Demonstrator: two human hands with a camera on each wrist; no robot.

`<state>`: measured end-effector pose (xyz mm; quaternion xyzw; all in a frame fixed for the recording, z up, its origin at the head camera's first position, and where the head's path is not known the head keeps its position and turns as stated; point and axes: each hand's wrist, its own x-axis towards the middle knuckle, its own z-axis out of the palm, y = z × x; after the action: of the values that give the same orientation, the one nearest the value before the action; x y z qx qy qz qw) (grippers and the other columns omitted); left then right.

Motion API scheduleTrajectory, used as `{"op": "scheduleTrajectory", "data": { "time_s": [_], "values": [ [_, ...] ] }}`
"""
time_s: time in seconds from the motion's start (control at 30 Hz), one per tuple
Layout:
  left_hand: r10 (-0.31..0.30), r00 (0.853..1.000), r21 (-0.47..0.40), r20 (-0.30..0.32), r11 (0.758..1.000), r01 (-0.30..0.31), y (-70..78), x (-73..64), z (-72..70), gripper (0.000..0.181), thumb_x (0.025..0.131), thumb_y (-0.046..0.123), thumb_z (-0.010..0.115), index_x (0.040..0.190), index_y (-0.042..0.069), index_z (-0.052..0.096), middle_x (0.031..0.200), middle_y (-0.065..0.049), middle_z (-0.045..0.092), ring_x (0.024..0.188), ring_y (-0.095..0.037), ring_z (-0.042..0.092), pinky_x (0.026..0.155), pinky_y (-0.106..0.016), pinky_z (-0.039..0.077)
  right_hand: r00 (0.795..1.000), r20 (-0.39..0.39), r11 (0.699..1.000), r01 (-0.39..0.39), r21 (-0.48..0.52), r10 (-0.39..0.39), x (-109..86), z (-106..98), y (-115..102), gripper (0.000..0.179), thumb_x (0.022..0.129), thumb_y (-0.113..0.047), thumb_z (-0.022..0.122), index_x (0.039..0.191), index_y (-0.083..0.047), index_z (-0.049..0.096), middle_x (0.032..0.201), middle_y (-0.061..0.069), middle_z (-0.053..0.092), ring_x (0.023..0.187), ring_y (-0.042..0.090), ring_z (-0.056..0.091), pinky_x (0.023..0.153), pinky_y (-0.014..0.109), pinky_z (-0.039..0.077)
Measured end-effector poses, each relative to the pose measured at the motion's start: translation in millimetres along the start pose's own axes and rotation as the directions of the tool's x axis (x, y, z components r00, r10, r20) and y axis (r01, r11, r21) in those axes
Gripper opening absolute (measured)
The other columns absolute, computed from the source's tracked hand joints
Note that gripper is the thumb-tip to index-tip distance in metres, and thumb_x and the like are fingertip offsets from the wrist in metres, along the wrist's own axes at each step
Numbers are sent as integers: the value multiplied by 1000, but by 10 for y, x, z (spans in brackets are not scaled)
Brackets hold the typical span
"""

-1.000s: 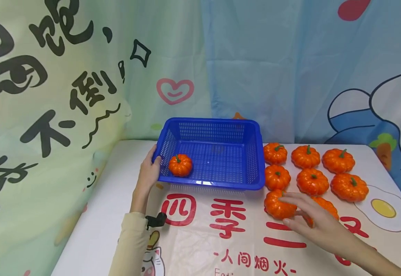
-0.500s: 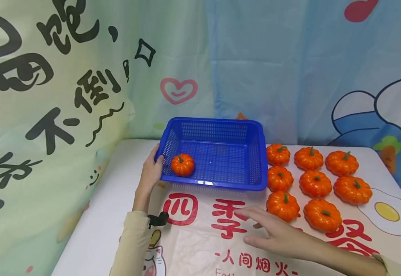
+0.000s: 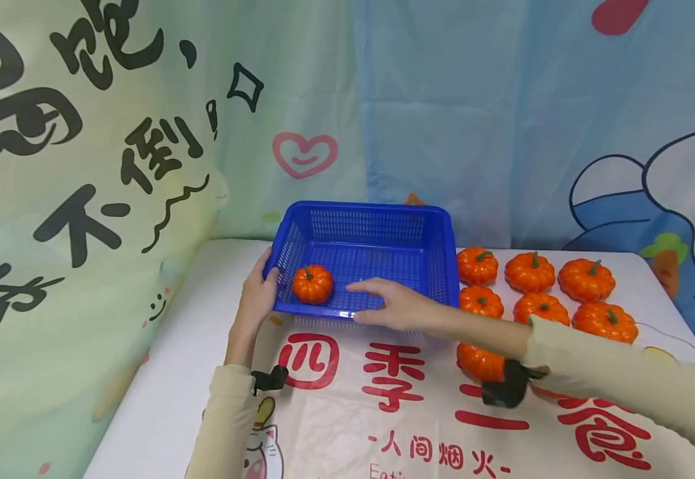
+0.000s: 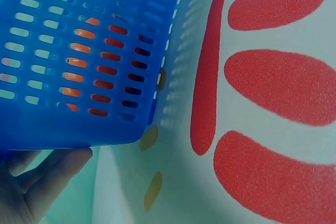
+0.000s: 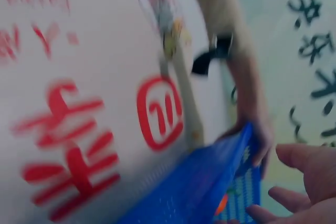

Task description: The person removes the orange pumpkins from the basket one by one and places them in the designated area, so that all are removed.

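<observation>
A blue plastic basket point(image 3: 377, 263) with perforated walls stands on the table, one orange pumpkin point(image 3: 312, 285) with a green stem inside it, at the left. My left hand point(image 3: 256, 293) grips the basket's left rim; its thumb point(image 4: 60, 182) shows against the basket's edge in the left wrist view. My right hand point(image 3: 398, 306) is over the basket's front part, right of that pumpkin and apart from it. Its fingers are spread and hold nothing. In the right wrist view the right hand point(image 5: 310, 184) shows at the lower right, thumb and fingers apart.
Right of the basket stand several more pumpkins point(image 3: 529, 272) in rows; my right forearm point(image 3: 485, 329) partly covers the nearest ones. A printed mat point(image 3: 347, 412) lies on the white table point(image 3: 155, 386). A patterned curtain point(image 3: 437, 120) hangs behind.
My right hand has moved left from beside the front pumpkins, across the mat and over the basket, without carrying anything. The left hand has kept its hold on the basket rim.
</observation>
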<state>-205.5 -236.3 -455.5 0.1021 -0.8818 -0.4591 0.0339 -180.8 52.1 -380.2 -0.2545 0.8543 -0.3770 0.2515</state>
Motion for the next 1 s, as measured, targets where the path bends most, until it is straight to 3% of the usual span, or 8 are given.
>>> {"op": "scheduleTrajectory", "data": {
  "time_s": [0.17,0.33,0.43,0.6,0.77,1.0],
  "values": [
    [-6,1000,-5,1,1000,6,11,15,9,55,103,28,36,155,23,23,159,-10,30,146,-33,31,121,-52,23,996,83,998,-40,-43,44,651,-2,-9,70,90,-27,66,151,-12,36,156,16,35,143,37,34,114,57,34],
    [-10,1000,-7,3,1000,10,20,14,37,54,103,30,37,155,23,24,159,-10,30,147,-32,30,121,-52,23,993,116,996,-23,-81,33,1053,48,7,74,89,-19,68,152,-5,31,156,19,34,145,36,30,118,53,29],
    [-7,1000,-6,1,1000,7,24,19,39,54,103,30,37,155,24,24,159,-10,30,146,-32,31,121,-52,23,990,123,996,-59,-63,66,1189,65,-45,73,88,-14,68,151,-6,33,155,18,34,142,35,36,114,49,38],
    [-6,1000,-12,4,1000,6,25,23,46,54,103,31,36,155,24,24,159,-9,30,146,-31,31,121,-51,24,976,147,982,-175,73,163,1346,95,-123,71,87,-4,68,150,-10,36,155,18,33,135,37,45,96,47,54],
    [-7,1000,-15,2,1000,7,25,17,37,54,103,31,36,155,24,24,160,-9,30,146,-31,31,121,-51,24,963,161,966,-235,103,217,1450,145,-141,71,87,-3,67,150,-12,36,154,18,35,136,38,43,98,52,51],
    [-9,1000,-4,-1,1000,9,11,17,10,54,103,30,37,155,25,24,160,-8,30,147,-30,31,121,-51,23,967,138,974,-222,48,214,1593,243,-125,75,82,-1,72,148,-13,40,148,17,43,131,35,49,91,50,56]
  ]
}}
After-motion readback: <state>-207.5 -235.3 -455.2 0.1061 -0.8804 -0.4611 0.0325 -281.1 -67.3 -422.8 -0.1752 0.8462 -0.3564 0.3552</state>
